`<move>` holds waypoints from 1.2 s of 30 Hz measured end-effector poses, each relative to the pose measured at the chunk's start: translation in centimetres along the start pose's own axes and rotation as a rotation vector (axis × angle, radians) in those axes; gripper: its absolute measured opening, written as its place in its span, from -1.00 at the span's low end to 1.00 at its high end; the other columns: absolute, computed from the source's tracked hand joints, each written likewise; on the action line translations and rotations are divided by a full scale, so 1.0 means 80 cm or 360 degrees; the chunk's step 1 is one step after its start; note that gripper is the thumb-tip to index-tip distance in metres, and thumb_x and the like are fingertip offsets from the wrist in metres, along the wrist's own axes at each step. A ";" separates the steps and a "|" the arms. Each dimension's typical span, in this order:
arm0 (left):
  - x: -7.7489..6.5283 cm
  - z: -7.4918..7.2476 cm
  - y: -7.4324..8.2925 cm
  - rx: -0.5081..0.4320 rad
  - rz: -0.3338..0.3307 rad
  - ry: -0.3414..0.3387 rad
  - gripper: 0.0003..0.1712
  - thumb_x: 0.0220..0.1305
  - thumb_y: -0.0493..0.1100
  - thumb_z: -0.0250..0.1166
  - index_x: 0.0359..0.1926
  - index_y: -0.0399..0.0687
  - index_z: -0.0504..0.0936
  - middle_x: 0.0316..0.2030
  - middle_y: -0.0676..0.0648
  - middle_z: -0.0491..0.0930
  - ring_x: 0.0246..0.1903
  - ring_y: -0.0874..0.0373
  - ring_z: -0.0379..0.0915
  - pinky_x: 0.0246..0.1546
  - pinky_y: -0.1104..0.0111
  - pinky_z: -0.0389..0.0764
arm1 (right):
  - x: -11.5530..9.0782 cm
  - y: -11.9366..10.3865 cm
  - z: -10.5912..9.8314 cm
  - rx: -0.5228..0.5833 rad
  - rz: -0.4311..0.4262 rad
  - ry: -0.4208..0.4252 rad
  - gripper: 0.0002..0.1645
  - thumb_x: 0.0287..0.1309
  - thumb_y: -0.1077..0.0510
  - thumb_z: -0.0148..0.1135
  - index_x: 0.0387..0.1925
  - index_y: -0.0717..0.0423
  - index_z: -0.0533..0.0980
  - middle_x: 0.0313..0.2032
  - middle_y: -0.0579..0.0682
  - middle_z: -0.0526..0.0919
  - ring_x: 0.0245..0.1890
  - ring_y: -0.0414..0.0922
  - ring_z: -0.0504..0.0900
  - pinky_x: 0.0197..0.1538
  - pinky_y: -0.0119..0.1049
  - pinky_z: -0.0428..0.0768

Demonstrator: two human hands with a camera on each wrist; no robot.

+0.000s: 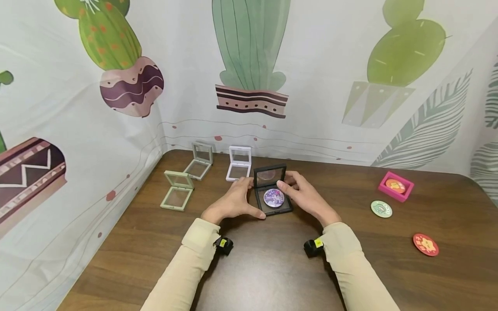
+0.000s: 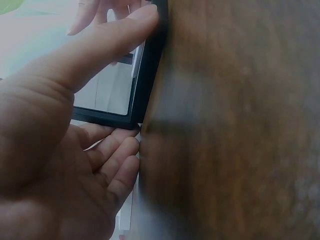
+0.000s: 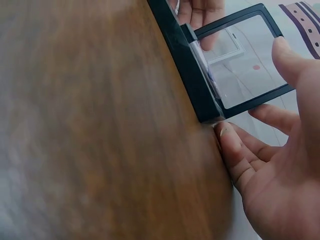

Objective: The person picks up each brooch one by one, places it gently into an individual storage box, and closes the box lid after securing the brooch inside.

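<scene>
A black hinged display case [image 1: 281,211] lies on the table between both hands, its clear-windowed lid [image 1: 269,168] standing raised at the back. On the base sits a round purple-and-white badge [image 1: 274,198]. My left hand [image 1: 233,202] holds the case from the left, thumb at the front edge and fingers along the side; the left wrist view shows the thumb over the black frame [image 2: 149,75]. At the right side, my right hand [image 1: 307,196] pinches the lid's frame [image 3: 257,101] between thumb and index finger. Its other fingers curl beside the base's back corner.
To the left stand three more opened cases: green [image 1: 166,199], grey [image 1: 188,167] and white [image 1: 228,172]. At right are a pink box [image 1: 383,183] with an orange badge [image 1: 395,186] inside, a green badge [image 1: 381,209] and a red badge [image 1: 426,245]. A cactus-print cloth [image 1: 319,86] hangs behind.
</scene>
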State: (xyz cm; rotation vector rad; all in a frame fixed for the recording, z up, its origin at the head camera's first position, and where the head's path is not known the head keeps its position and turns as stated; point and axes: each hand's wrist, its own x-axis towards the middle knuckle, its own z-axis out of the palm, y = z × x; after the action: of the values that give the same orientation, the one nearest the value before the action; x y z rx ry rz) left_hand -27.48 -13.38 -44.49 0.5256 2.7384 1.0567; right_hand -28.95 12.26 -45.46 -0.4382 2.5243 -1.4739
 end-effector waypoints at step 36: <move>-0.001 -0.001 0.001 0.0014 0.0068 -0.0002 0.18 -0.19 0.03 0.80 0.44 -0.25 0.44 0.17 -0.17 0.50 0.21 -0.07 0.36 0.30 0.06 0.45 | -0.003 0.002 -0.015 0.0196 -0.0009 -0.0105 -0.34 0.57 -0.23 0.10 0.41 0.12 0.40 0.23 0.21 0.56 0.10 0.10 0.61 0.24 0.04 0.56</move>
State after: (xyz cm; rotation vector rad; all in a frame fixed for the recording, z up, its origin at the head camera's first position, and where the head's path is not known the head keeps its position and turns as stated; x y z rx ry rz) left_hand -27.36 -13.38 -44.37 0.5881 2.7438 1.0544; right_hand -29.11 13.39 -45.02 -0.4666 2.3680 -1.5790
